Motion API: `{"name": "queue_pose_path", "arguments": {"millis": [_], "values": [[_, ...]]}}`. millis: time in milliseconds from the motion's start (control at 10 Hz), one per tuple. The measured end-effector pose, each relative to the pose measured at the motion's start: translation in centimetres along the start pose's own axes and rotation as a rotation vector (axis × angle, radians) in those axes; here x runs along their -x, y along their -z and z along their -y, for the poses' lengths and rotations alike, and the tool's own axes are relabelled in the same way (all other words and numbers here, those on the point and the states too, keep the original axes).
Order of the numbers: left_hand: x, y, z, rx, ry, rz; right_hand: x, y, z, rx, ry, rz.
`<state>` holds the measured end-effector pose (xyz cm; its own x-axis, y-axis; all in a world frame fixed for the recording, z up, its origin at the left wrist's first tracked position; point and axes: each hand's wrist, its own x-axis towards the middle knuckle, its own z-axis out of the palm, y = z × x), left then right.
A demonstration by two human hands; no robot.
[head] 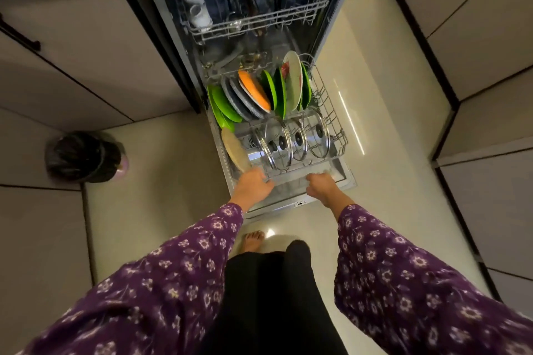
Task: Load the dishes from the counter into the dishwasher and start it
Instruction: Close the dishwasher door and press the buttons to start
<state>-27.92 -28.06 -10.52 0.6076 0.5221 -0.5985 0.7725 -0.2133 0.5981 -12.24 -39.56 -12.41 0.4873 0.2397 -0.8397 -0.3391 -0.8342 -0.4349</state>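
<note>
The left hand (253, 186) and the right hand (320, 184) both grip the front rail of the rack (327, 95), with the fingers curled over it. The rack stands pulled out over the open door (288, 195). It holds plates (259, 92) and lids (297, 138).

A glossy cream floor (161, 153) is running down the middle of this narrow kitchen. It is catching a long streak of reflected light (350, 121) on the right and a smaller bright spot (271, 232) at the near end. Flat beige-grey cabinet doors (86, 46) are lining the left side, with dark seams showing between them, and one is carrying a black bar handle (20, 34). Matching cabinets (490, 46) are standing along the right, with a dark plinth (427, 49) running beneath them. A small bin (83, 157), lined with a black bag, is sitting on the floor against the left-hand cabinets, a little pink showing at its rim.
</note>
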Motion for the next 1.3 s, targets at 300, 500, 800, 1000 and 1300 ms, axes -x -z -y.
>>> {"name": "queue_pose_path", "arguments": {"millis": [300, 500, 800, 1000, 1300], "values": [[-10.2, -11.7, 5.6, 0.444, 0.441, -0.002, -14.7, -1.0, -4.1, -0.386, -0.165, 0.077], [-18.3, -18.1, 8.9, 1.068, 0.683, -0.066, -23.6, -2.6, -7.8, -0.651, -0.203, 0.074], [-22.4, -18.9, 12.0, 1.466, 0.706, -0.202, -30.1, -4.9, -9.1, -0.640, -0.080, 0.005], [-24.7, -16.2, 11.6, 1.411, 0.661, -0.228, -31.1, -4.8, -5.7, -0.560, 0.031, 0.058], [-32.8, -9.9, 11.7, 1.324, 0.524, -0.238, -36.7, -8.3, 3.4, -0.255, 0.189, -0.172]]}}
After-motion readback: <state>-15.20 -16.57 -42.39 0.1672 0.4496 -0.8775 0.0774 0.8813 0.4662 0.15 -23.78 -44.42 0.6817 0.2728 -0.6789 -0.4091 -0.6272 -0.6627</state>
